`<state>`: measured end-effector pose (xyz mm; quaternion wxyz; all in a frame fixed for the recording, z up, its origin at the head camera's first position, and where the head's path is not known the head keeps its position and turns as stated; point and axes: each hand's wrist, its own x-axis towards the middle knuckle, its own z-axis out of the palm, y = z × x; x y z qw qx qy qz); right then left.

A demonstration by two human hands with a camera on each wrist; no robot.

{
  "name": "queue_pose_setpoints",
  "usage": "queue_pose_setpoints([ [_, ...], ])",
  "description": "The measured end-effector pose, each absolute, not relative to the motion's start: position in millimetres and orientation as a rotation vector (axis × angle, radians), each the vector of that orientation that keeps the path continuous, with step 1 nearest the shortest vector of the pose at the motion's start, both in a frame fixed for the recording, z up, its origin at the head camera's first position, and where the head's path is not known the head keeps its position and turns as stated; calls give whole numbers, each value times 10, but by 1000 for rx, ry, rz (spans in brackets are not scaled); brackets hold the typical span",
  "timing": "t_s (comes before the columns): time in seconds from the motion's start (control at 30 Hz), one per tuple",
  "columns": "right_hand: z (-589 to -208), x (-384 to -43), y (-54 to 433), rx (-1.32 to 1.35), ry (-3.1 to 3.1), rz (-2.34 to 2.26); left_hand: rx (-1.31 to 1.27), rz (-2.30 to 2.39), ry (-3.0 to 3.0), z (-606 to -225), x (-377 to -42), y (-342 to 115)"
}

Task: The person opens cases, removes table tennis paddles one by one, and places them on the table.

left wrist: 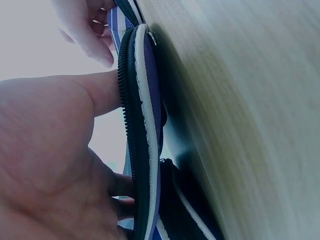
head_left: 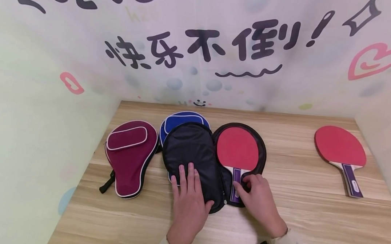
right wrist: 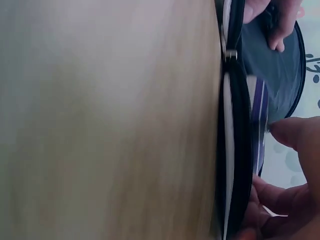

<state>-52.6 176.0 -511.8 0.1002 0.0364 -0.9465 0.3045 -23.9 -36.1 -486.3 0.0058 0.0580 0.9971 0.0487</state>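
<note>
A black-lined paddle case [head_left: 184, 143] lies unfolded on the table, its two halves side by side. My left hand [head_left: 186, 205] rests on the lining of the left half, fingers spread. In the right half lies a table tennis paddle [head_left: 237, 147], red face up, its purple-striped handle toward me. At that handle is my right hand [head_left: 261, 201], thumb over it and curled fingers along its right side by the case rim. The right wrist view shows the thumb and fingers on either side of the handle [right wrist: 258, 110]. A zipper [left wrist: 127, 115] edges the case in the left wrist view.
A closed maroon paddle case [head_left: 131, 163] lies on the left. Partly covered by the black-lined half is a blue case [head_left: 184, 121]. Another red paddle [head_left: 340, 146] lies at the right of the wooden table [head_left: 293, 141]. A printed wall [head_left: 173, 19] stands behind.
</note>
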Motion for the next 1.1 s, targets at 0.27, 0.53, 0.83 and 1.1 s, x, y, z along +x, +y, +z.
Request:
queue_pose_setpoints([
  [0.27, -5104, -449, 1669, 148, -2896, 718, 188, 157, 3126, -4867, -228, -365],
  [0.53, -5133, -402, 1617, 191, -2884, 673, 194, 147, 3156, -4856, -233, -367],
  [0.83, -5001, -380, 1699, 46, -2937, 991, 188, 169, 3132, -4862, -228, -358],
  [1.1, -4865, -387, 1869, -188, -2957, 1234, 172, 166, 3129, -4877, -234, -356],
])
